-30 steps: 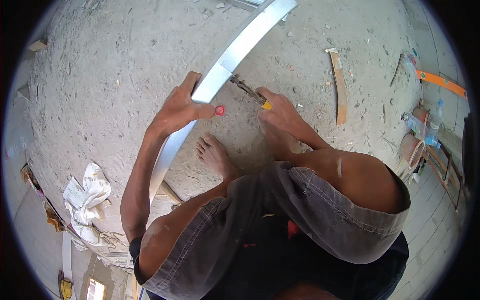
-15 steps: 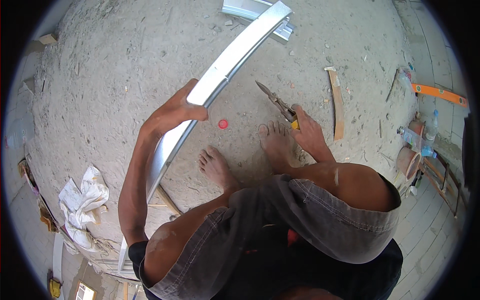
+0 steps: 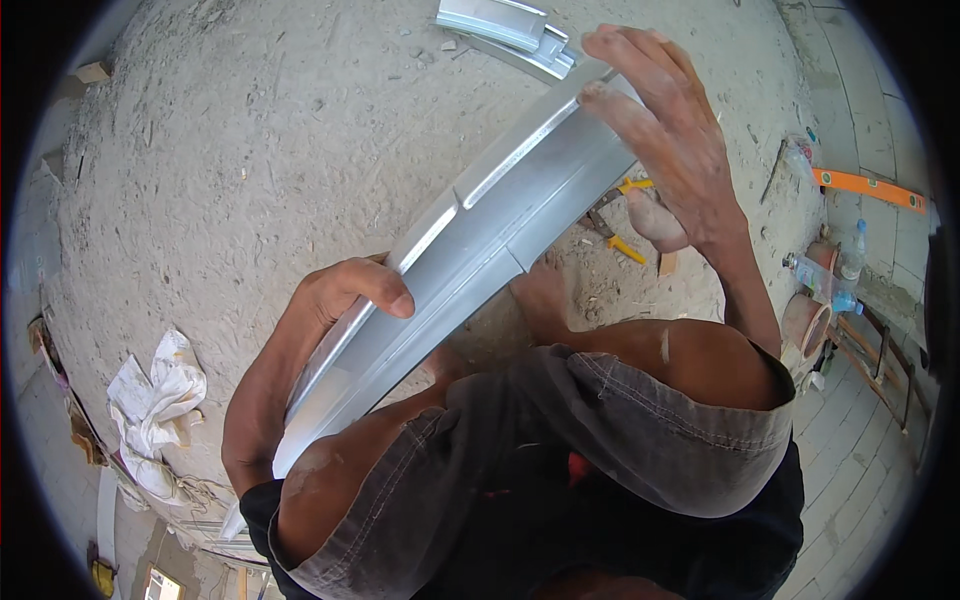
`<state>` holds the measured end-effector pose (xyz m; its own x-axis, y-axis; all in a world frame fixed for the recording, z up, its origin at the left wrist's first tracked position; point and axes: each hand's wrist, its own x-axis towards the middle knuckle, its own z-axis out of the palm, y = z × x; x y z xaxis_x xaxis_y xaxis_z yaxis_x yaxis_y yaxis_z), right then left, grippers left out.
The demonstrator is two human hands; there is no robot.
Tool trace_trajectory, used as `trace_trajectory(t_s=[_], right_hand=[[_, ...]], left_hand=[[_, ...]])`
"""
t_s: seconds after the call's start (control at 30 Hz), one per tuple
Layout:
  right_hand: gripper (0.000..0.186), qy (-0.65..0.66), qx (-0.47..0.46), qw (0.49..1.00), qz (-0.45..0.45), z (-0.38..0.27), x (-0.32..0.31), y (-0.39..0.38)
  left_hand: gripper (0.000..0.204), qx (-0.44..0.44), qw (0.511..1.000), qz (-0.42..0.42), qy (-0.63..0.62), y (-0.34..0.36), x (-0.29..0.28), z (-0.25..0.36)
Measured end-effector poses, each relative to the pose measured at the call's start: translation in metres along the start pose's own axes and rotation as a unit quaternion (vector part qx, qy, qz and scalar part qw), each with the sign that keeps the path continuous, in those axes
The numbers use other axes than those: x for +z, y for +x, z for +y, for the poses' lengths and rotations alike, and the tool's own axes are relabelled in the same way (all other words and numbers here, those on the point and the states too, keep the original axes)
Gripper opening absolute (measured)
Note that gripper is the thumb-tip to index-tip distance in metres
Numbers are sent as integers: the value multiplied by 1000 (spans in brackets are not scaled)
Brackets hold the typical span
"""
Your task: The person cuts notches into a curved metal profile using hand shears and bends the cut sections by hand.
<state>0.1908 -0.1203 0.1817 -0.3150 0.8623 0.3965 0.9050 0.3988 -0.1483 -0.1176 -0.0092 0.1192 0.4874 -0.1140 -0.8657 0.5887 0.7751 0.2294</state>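
Observation:
A long silver metal channel slants across the view from my left thigh up to the far right. Its trough faces me, and a slit shows in each side flange near the middle. My left hand is closed round the near part, thumb over the flange. At the far end my right hand has its fingers bent over the edge of the channel. Snips with yellow handles lie on the ground under that end, partly hidden by the channel. My feet are mostly covered too.
More silver channel pieces lie on the dusty ground ahead. An orange spirit level, plastic bottles and a clay-coloured pipe are at the right. A white cloth sack is crumpled at the left.
My right hand has let go of the snips, now on the ground, and moved up to the channel's far end. The channel has turned so its trough shows.

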Motion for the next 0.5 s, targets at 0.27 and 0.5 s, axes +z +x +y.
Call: trace_trajectory(t_s=[0.27,0.5], right_hand=[[49,2,-4,999,-37,20,29,-13],[59,69,-21,997,2,37,39,-24]], left_hand=[[92,-53,997,-52,14,8,5,-5],[87,-48,989,-128,50,11,-1,-10]])
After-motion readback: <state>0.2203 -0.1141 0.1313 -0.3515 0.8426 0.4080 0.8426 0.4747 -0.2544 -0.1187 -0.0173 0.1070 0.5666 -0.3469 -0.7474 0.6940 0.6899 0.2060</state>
